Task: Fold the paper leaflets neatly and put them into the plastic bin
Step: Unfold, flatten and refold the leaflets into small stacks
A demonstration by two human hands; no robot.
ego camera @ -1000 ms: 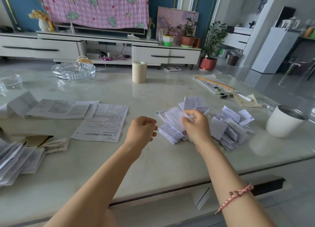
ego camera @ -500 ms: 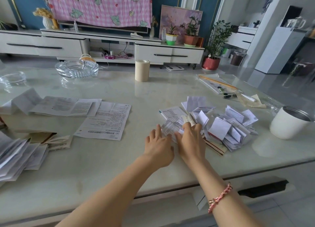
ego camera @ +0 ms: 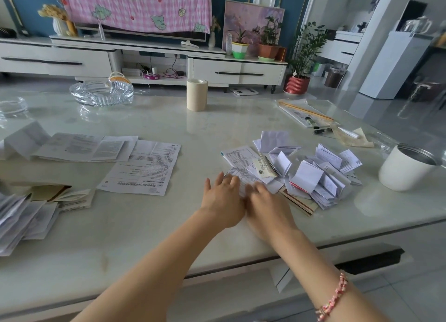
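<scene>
My left hand [ego camera: 223, 201] and my right hand [ego camera: 266, 207] lie side by side, palms down, on a printed leaflet [ego camera: 246, 176] near the table's front middle. Their fingers are straight and press the paper flat. Just right of them sits a heap of folded leaflets [ego camera: 321, 174]. An unfolded leaflet [ego camera: 144, 168] lies to the left, with more flat sheets [ego camera: 79, 147] behind it. A stack of folded papers [ego camera: 21, 219] sits at the left edge. No plastic bin is plainly visible.
A white cup [ego camera: 405, 168] stands at the right edge. A beige roll [ego camera: 196, 94] and a glass ashtray [ego camera: 101, 93] sit at the back of the marble table [ego camera: 144, 225]. Papers and pens [ego camera: 311, 118] lie at the back right.
My left hand came across from the left and flattened beside my right hand. My right hand let go of the folded paper it held up, and both now press a leaflet down.
</scene>
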